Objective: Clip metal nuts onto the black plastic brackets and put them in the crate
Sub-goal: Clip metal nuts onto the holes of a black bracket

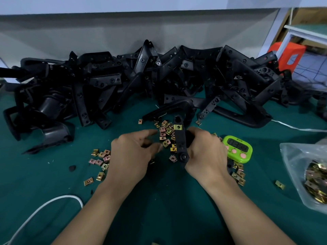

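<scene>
Mid-frame, the right hand [203, 152] has its grip clamped on the bracket [181, 144], steadying it for clipping, while the left hand [131, 152] curls over the loose nuts [165, 131], perhaps pinching one, though I cannot tell.

This looks like a factory assembly bench: a green work mat [159, 200], a big pile of black plastic brackets [123, 85] at the far side, loose metal nuts [100, 158], a green timer [237, 149].
</scene>
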A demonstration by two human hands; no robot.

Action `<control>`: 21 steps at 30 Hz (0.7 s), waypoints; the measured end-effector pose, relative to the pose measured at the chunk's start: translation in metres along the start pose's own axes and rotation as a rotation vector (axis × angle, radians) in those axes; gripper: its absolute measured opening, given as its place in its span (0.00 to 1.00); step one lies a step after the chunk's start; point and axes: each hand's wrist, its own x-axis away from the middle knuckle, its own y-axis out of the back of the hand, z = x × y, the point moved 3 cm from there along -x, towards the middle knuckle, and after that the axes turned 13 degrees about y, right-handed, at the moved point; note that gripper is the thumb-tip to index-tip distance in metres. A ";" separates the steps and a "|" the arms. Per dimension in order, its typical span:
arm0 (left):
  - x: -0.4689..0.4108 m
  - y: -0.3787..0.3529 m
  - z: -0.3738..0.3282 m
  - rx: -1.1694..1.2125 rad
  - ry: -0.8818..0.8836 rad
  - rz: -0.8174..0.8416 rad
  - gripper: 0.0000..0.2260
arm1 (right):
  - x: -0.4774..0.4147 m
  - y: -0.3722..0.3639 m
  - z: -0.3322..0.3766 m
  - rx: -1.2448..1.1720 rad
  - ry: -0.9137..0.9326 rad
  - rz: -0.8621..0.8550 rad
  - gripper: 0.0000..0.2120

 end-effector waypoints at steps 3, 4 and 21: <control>-0.002 -0.003 0.004 0.063 0.003 0.039 0.26 | 0.000 -0.001 0.000 0.013 0.006 -0.005 0.13; -0.002 -0.005 0.006 0.075 0.007 0.047 0.26 | 0.000 -0.001 0.000 0.017 0.006 -0.006 0.13; 0.001 -0.008 0.000 0.537 0.138 0.204 0.04 | -0.002 -0.003 -0.001 0.020 0.005 -0.014 0.12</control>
